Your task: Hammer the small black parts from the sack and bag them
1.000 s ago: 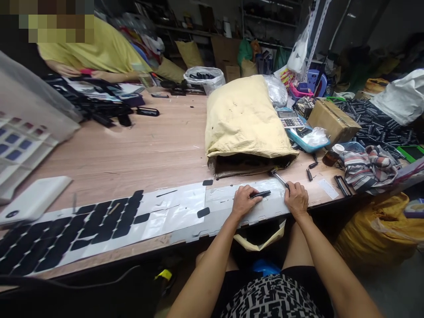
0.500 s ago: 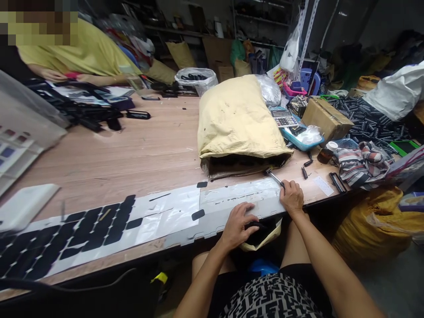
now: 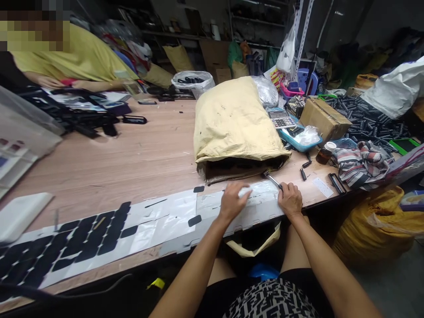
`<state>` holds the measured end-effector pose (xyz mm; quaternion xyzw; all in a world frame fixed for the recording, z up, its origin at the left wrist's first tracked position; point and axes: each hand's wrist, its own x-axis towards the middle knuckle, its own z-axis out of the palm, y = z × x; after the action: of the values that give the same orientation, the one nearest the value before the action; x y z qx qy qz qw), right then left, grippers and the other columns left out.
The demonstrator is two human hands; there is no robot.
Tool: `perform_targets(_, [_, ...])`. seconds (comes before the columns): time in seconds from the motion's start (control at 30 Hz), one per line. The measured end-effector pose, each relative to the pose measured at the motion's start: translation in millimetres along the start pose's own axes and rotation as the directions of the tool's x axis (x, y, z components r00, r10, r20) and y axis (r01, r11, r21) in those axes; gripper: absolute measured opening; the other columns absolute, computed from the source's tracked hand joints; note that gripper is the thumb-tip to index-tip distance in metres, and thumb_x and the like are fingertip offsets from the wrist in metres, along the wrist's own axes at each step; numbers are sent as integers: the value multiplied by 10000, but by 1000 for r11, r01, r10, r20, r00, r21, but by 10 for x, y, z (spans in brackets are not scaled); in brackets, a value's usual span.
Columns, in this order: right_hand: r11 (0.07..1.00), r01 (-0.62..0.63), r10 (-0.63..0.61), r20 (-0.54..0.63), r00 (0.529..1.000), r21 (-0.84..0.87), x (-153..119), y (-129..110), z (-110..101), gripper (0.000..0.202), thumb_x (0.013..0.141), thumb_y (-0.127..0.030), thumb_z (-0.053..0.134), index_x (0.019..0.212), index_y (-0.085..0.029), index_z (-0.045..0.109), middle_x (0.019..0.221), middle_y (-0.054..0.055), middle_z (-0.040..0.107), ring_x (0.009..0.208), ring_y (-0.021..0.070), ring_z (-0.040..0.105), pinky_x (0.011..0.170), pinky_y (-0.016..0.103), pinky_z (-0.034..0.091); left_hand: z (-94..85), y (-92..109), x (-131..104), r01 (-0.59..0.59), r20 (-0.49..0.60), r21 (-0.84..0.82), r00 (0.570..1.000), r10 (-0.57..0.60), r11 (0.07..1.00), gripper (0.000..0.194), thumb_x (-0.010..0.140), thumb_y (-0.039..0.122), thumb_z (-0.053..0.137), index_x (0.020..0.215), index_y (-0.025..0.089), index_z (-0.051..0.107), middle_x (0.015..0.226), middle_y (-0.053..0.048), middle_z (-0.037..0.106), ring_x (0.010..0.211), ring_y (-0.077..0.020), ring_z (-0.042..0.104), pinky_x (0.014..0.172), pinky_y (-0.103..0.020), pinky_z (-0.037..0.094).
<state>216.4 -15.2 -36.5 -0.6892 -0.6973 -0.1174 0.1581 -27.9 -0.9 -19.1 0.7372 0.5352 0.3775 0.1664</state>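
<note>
My right hand (image 3: 290,199) is closed around the handle of a thin metal tool (image 3: 273,179) with a small dark head, its kind unclear. The tool's head lies by the mouth of a large tan paper sack (image 3: 236,119) full of dark contents. Just in front of the sack, my left hand (image 3: 233,201) hovers over a pale strip of board (image 3: 258,212), fingers curled and apart, with nothing visible in them. Below the table edge, an opened tan bag (image 3: 255,252) sits at my lap, its inside dark.
Black flat pads (image 3: 94,232) lie on a white sheet at left. A co-worker in a yellow top (image 3: 82,55) sits across the table (image 3: 155,145). Right of the sack are a calculator (image 3: 281,119), a cardboard box (image 3: 324,120) and a brown bottle (image 3: 325,153).
My left hand has moved up and away from the lap bag's opening towards the sack. My right hand keeps its hold on the tool in about the same place.
</note>
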Motion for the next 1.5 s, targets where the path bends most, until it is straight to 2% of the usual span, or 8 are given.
perform_targets(0.1, [1000,-3,3,1,1000,9,2,-12,-15,274,920,-256,538,1177,-213,622,978,74,585,896,229,452,738,323,302,45,-265,648,246,-58,148,969,-240,958,244,877,297,634,1078,186,715,1068,-107,717,1054,-299,621,949,-431,485])
perform_targets(0.17, [1000,-5,5,3,1000,8,1,-19,-17,269,918,-254,540,1169,-212,625,977,74,587,898,230,454,739,323,303,112,-431,939,337,5,210,938,-346,918,300,864,273,638,1138,180,716,1083,-117,723,1065,-315,632,937,-426,493])
perform_targets(0.33, [1000,-15,15,20,1000,-5,-7,-25,-14,243,914,-255,543,1139,-224,629,981,69,587,909,233,456,744,327,308,304,-692,1135,244,113,265,953,-282,933,351,837,245,673,1184,199,701,1263,-114,673,1195,-321,582,1001,-416,478])
perform_targets(0.57, [1000,-19,19,31,999,5,-3,-26,-36,257,915,-259,545,1157,-218,622,983,74,578,908,232,451,744,328,310,251,-618,915,296,69,259,944,-323,920,294,854,248,637,1127,219,742,1173,-120,697,1179,-377,549,985,-512,434])
perform_targets(0.8, [1000,-15,15,25,1000,4,-3,-25,-23,262,915,-263,547,1164,-220,616,990,72,578,913,233,453,746,332,307,151,-410,17,85,144,38,985,-90,996,204,902,320,605,1042,274,746,975,-43,699,994,-256,560,932,-412,421])
perform_targets(0.93, [1000,-15,15,16,1000,-7,-4,-13,-8,263,921,-270,544,1171,-226,612,998,68,577,921,234,452,748,334,307,228,-283,-290,92,144,53,985,-99,994,199,903,288,618,1055,271,745,967,-41,697,966,-247,556,902,-399,411])
perform_targets(1.37, [1000,6,-6,49,999,7,26,18,-48,275,951,-266,517,1196,-210,629,1006,81,596,925,228,480,781,320,349,348,-187,-153,124,119,29,985,-126,992,145,814,326,755,946,265,758,948,-30,727,993,-258,562,919,-410,412])
perform_targets(1.5, [980,-36,17,100,995,195,15,49,-147,301,958,-245,502,1215,-211,655,1037,81,653,943,213,559,809,306,418,340,-175,-142,127,127,39,983,-131,991,175,828,325,739,993,271,762,936,-31,708,983,-252,559,921,-405,410])
